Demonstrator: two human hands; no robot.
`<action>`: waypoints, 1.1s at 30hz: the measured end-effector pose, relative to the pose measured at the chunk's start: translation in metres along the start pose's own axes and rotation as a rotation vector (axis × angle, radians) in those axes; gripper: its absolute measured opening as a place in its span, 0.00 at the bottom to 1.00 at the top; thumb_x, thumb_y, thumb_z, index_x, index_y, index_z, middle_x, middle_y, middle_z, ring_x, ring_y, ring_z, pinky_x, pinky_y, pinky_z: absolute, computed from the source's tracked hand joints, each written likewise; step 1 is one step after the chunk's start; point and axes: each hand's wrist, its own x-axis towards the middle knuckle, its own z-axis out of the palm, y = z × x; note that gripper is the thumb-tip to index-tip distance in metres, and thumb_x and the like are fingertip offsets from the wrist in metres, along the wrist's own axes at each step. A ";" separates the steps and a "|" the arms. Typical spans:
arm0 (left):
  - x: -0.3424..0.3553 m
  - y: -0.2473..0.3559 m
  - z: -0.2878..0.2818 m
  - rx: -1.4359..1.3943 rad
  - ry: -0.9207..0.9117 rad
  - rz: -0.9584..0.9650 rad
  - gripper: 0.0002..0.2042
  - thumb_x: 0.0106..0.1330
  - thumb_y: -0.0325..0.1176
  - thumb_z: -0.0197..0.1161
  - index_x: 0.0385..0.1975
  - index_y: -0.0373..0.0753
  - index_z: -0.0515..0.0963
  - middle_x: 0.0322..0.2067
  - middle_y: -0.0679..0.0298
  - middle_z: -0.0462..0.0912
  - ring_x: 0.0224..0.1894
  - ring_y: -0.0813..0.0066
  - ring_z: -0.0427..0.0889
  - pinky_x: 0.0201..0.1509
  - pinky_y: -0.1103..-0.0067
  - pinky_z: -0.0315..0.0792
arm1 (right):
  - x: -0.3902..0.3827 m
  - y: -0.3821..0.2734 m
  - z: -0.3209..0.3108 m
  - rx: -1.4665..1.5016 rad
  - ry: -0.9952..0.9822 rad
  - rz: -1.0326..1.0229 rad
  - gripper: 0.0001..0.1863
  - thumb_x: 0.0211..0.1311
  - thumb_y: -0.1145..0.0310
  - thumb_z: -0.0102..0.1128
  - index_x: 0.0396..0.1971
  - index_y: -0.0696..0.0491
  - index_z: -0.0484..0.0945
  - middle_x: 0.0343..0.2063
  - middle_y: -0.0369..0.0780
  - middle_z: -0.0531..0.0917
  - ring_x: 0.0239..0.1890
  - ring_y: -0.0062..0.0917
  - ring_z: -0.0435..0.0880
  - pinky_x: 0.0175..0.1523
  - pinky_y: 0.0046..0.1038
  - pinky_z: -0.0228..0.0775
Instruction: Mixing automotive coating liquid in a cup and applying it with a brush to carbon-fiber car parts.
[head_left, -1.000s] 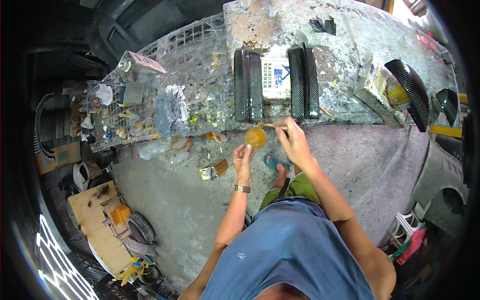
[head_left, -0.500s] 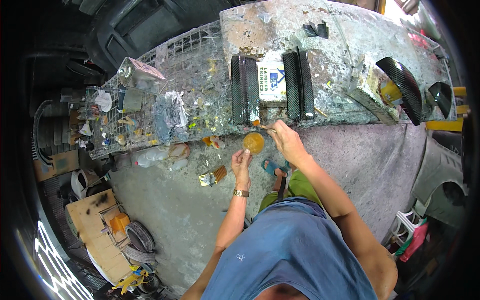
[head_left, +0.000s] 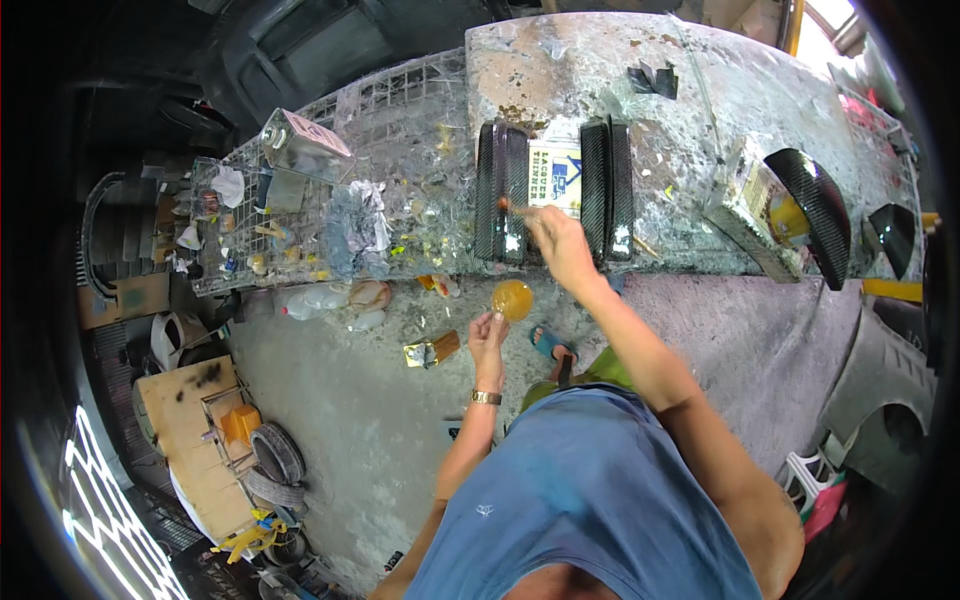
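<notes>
My left hand [head_left: 488,340] grips a small round cup [head_left: 513,300] of amber liquid by its near side, just off the bench's front edge. In my right hand [head_left: 556,242] is a thin brush [head_left: 517,209], pinched near its handle. Its orange-brown tip meets or hovers just over a long glossy black carbon-fibre part [head_left: 488,190]; contact is hard to tell. A second such part [head_left: 608,190] lies to the right. Between the two is a rectangular tin [head_left: 555,170] with a pale printed label.
On the stained bench [head_left: 420,180] stand a metal can [head_left: 305,148] and crumpled paper [head_left: 368,215] to the left. Rightward, a curved carbon-fibre cover [head_left: 820,215] rests by a tilted tin [head_left: 755,215]. Plastic bottles [head_left: 335,298] and a pack of brown sticks [head_left: 432,350] lie on the floor.
My right hand has moved forward over the bench, taking the brush from near the cup to the left carbon-fibre part. My left hand still holds the cup, slightly lower in view.
</notes>
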 end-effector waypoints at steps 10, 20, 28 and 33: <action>-0.037 0.006 0.006 -0.072 0.113 0.008 0.17 0.66 0.34 0.64 0.49 0.34 0.68 0.46 0.58 0.77 0.49 0.70 0.78 0.59 0.71 0.73 | 0.017 -0.005 -0.036 0.363 -0.256 0.131 0.09 0.66 0.73 0.54 0.39 0.59 0.80 0.20 0.37 0.77 0.20 0.17 0.74 0.28 0.23 0.69; -0.077 0.043 0.039 -0.117 0.209 0.038 0.16 0.68 0.34 0.62 0.49 0.34 0.68 0.45 0.60 0.77 0.48 0.74 0.78 0.55 0.75 0.76 | 0.053 0.002 -0.034 0.110 -0.199 -0.044 0.10 0.65 0.75 0.54 0.43 0.57 0.80 0.27 0.45 0.80 0.30 0.35 0.80 0.37 0.31 0.71; -0.079 0.072 0.080 -0.161 0.231 0.040 0.17 0.67 0.34 0.63 0.50 0.33 0.69 0.45 0.60 0.78 0.47 0.76 0.78 0.54 0.77 0.75 | 0.038 -0.045 -0.095 0.302 -0.527 -0.030 0.07 0.62 0.76 0.58 0.38 0.59 0.80 0.31 0.42 0.82 0.33 0.29 0.82 0.40 0.28 0.74; -0.069 0.079 0.106 -0.192 0.223 0.080 0.18 0.66 0.35 0.64 0.50 0.33 0.69 0.44 0.60 0.78 0.46 0.77 0.79 0.53 0.78 0.75 | 0.056 -0.054 -0.096 0.013 -0.800 -0.336 0.07 0.62 0.74 0.57 0.37 0.59 0.82 0.29 0.43 0.81 0.34 0.32 0.81 0.41 0.29 0.73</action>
